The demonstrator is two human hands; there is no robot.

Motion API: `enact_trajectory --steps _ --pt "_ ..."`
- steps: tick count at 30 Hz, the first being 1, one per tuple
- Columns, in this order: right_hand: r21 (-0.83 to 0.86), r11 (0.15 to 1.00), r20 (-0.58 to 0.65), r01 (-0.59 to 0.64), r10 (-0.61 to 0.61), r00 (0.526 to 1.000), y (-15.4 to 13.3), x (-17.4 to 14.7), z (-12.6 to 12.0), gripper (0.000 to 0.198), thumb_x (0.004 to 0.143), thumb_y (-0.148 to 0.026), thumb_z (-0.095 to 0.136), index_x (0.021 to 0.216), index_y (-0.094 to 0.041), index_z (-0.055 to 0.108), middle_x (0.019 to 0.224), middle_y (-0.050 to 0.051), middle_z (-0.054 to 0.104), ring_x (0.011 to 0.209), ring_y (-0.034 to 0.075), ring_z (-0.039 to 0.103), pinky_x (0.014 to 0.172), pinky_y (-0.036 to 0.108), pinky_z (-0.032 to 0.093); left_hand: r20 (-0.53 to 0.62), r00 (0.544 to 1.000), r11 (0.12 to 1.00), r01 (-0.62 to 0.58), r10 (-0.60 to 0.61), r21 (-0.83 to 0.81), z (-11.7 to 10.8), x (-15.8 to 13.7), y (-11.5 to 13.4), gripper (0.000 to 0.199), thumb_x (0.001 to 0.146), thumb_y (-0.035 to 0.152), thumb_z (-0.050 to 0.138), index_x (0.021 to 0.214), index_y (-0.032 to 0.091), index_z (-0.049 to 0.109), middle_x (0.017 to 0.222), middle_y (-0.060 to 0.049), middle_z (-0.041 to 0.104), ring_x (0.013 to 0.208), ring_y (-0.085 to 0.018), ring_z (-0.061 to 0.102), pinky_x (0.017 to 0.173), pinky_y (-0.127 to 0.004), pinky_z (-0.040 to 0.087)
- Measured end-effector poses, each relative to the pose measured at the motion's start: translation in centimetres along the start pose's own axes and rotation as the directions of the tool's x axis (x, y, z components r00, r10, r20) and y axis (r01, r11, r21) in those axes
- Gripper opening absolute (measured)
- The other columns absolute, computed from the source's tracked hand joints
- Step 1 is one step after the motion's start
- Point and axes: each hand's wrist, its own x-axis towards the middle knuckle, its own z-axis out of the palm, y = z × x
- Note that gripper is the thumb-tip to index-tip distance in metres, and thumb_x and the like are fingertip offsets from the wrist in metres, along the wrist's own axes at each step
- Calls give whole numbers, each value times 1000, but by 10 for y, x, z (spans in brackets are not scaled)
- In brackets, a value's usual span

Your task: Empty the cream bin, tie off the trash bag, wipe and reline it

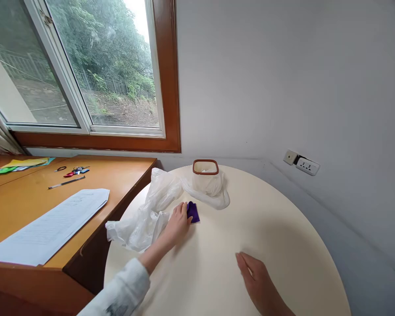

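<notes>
On the round cream table, a small folded purple cloth (194, 212) lies near the middle. My left hand (179, 221) reaches in from the left and grips the cloth's left edge between thumb and fingers. Low on the right, my right hand (257, 277) hovers near the tabletop, apart from the cloth. Its fingertips and thumb come together, with nothing visible in them. A crumpled clear plastic bag (145, 226) spreads beside my left hand. Behind the cloth stands a small bin (205, 167) with a brown rim and a translucent plastic liner gathered around it.
The round table (283, 224) sits against a grey wall corner. To the left, a wooden desk (128, 169) holds a stack of papers (55, 224), a pen (66, 182), keys (77, 171) and coloured sheets (23, 164). A power socket (307, 166) is on the right wall.
</notes>
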Motion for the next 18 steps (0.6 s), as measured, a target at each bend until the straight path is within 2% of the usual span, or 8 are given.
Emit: enact_trajectory --steps 4,7,10,12,13,14,16,18 --pt "-63 988 30 143 -141 989 -8 51 22 30 90 -34 30 66 -21 41 64 -1 46 59 13 43 58 27 35 -5 998 996 62 -63 -58 18 26 -3 16 67 19 55 82 15 54 96 -14 56 103 -33 48 88 -46 35" --pt "52 991 38 122 -124 992 -3 81 49 30 90 -33 31 95 -19 57 96 8 62 92 20 56 83 34 41 7 996 979 93 -93 -180 26 20 8 7 68 23 52 69 17 49 78 -7 56 83 -25 54 76 -38 42" --pt "223 974 65 -24 9 998 6 96 78 43 88 -39 37 124 -18 49 128 11 51 119 22 45 101 37 33 51 993 932 118 -107 -343 32 2 25 16 75 32 43 68 17 48 66 -2 56 69 -18 56 64 -30 45" --pt "340 936 32 -90 83 996 11 98 93 51 86 -45 40 131 -19 42 136 9 44 125 21 40 104 36 31 84 991 889 128 -101 -440 34 -12 37 23 78 32 35 73 16 51 70 -3 60 70 -16 57 65 -28 47" --pt "391 915 8 -102 107 994 13 98 97 53 85 -47 42 131 -20 42 136 9 44 125 21 40 103 36 33 121 988 843 144 -94 -518 34 -17 42 24 78 31 35 76 15 54 72 -3 61 70 -15 58 67 -27 47" --pt "432 896 -13 -102 119 993 14 99 100 52 84 -48 43 128 -20 45 133 9 47 123 21 43 100 35 36 171 980 752 186 -98 -632 33 -21 45 24 76 29 37 78 15 56 74 -4 63 72 -16 59 69 -28 47" --pt "490 868 -41 -82 117 992 18 101 100 45 82 -48 46 115 -19 56 119 9 58 109 21 54 90 32 44 217 969 622 242 -116 -745 26 -26 49 22 70 24 41 78 14 59 75 -5 64 71 -16 59 71 -29 47" --pt "517 852 -81 -83 145 986 23 107 93 37 79 -47 50 95 -17 64 95 8 67 85 20 62 70 28 49 175 973 615 231 -151 -754 17 -23 49 21 67 21 44 76 14 61 73 -4 63 68 -15 58 69 -29 46"
